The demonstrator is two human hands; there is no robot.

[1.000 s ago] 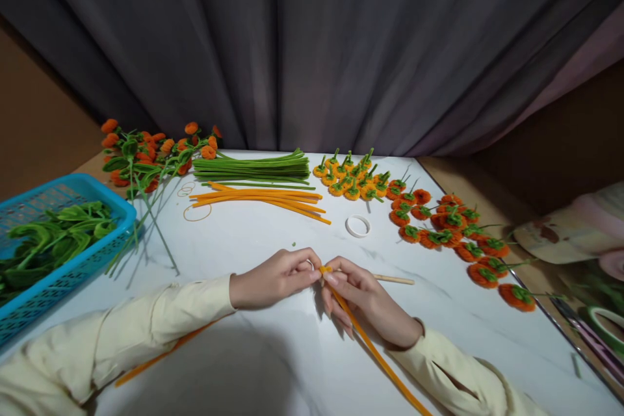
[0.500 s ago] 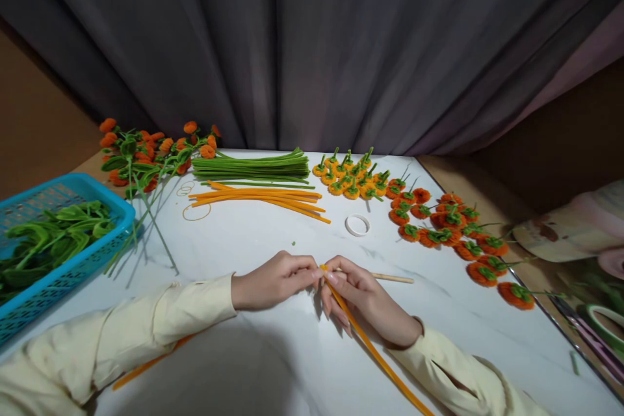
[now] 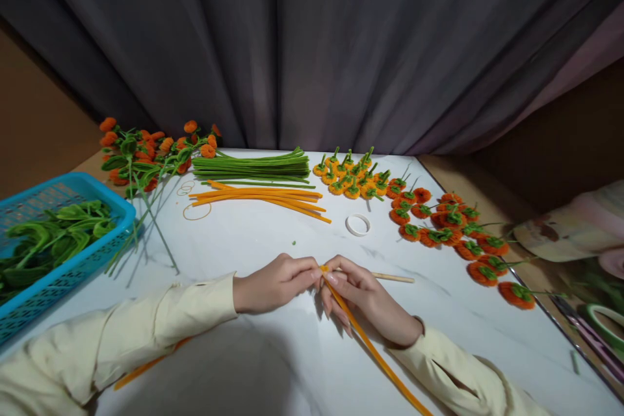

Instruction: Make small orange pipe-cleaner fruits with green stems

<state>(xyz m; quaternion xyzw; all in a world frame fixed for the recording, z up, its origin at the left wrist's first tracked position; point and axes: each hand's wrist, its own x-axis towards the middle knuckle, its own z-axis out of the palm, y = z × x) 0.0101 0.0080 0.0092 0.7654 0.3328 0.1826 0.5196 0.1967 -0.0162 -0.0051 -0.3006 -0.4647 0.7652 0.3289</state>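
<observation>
Near the middle of the white table, my left hand (image 3: pixel 277 283) pinches the end of an orange fuzzy stem (image 3: pixel 377 356). My right hand (image 3: pixel 363 296) meets it there, thumb and fingers closed on the same stem, whose long part runs down toward the lower right. A thin wooden stick (image 3: pixel 394 277) juts out to the right from behind my right hand. Another orange stem (image 3: pixel 141 372) lies partly under my left sleeve. Beyond my hands are loose orange stems (image 3: pixel 258 195) and a pile of green stems (image 3: pixel 251 167).
On the left stands a blue basket (image 3: pixel 127 211) of green leaves, with orange flowers (image 3: pixel 146 156) behind it. A white ring (image 3: pixel 357 225) lies past my right hand. Yellow-orange pieces (image 3: pixel 351 187) and red-orange flower heads (image 3: pixel 446 218) spread right. Pink-handled tool (image 3: pixel 592 338) at the right edge.
</observation>
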